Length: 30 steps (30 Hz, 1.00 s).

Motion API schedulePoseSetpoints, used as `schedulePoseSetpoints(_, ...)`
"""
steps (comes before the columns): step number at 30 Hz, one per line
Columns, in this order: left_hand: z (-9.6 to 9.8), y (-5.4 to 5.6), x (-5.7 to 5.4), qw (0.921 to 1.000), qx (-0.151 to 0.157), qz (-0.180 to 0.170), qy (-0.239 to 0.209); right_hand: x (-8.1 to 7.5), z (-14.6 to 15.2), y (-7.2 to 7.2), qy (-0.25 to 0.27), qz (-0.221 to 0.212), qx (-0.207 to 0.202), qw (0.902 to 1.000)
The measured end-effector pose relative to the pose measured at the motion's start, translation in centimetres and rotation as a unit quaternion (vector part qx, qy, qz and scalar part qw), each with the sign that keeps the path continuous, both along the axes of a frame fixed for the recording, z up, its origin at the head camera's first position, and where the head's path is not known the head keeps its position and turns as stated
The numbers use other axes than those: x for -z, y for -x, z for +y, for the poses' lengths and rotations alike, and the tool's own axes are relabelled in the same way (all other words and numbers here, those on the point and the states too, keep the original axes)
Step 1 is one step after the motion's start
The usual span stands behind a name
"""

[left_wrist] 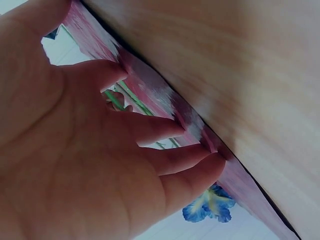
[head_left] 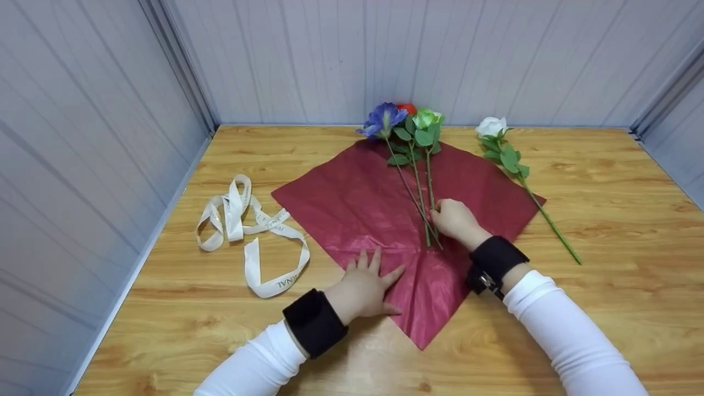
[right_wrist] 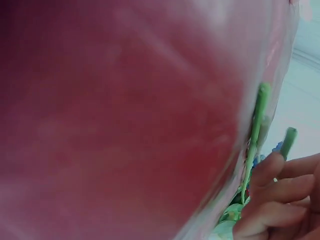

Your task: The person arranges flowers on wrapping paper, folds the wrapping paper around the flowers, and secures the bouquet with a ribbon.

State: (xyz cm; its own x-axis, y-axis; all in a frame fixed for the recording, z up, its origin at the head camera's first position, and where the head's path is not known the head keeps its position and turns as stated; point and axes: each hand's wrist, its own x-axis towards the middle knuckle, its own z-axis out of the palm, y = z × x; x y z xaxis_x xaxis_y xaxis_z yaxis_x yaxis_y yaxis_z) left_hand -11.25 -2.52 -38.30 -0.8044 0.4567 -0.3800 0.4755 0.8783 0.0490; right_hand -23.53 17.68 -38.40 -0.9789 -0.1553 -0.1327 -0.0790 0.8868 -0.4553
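A dark red sheet of wrapping paper (head_left: 352, 203) lies with one corner toward the person. My left hand (head_left: 363, 289) rests on its lower left edge, fingers spread; the left wrist view shows the palm (left_wrist: 95, 150) and fingertips at the paper. On the upper part lie a blue-purple flower (head_left: 383, 120), a red flower (head_left: 406, 108) partly hidden, and a light green rose (head_left: 427, 118), their stems crossing low down. My right hand (head_left: 455, 221) pinches a green stem (right_wrist: 288, 142) near the lower ends; I cannot tell which flower it belongs to.
A white rose (head_left: 491, 127) with a long stem lies at the right, its stem crossing the paper's right corner. Loose white printed ribbon (head_left: 275, 287) curls on the wooden table (head_left: 181, 330) at the left. Pale panel walls (head_left: 330, 60) stand at the back and sides.
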Motion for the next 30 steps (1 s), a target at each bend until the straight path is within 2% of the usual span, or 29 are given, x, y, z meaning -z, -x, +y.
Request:
schedulePoseSetpoints(5, 0.0, -0.1, 0.0, 1.0000, 0.003, 0.001, -0.002, 0.2, 0.5, -0.1, -0.008, -0.025, -0.007, 0.9996)
schedulePoseSetpoints(12, 0.0, -0.1, 0.1, 0.9999, 0.003, 0.010, -0.005, 0.3, 0.1, -0.3, -0.064, -0.001, -0.025, 0.9976)
schedulePoseSetpoints(17, -0.1, -0.2, -0.1, 0.9999, 0.003, 0.015, -0.006, 0.4, -0.1, -0.6, -0.080, 0.007, -0.040, 0.9959)
schedulePoseSetpoints(26, 0.0, -0.1, 0.1, 0.9999, 0.003, 0.010, -0.002, 0.5, -0.5, -0.8, -0.113, -0.007, -0.046, 0.9925)
schedulePoseSetpoints(30, 0.0, -0.1, 0.2, 0.9999, 0.007, 0.016, 0.002, 0.5, -0.4, -0.8, -0.108, -0.014, -0.046, 0.9930)
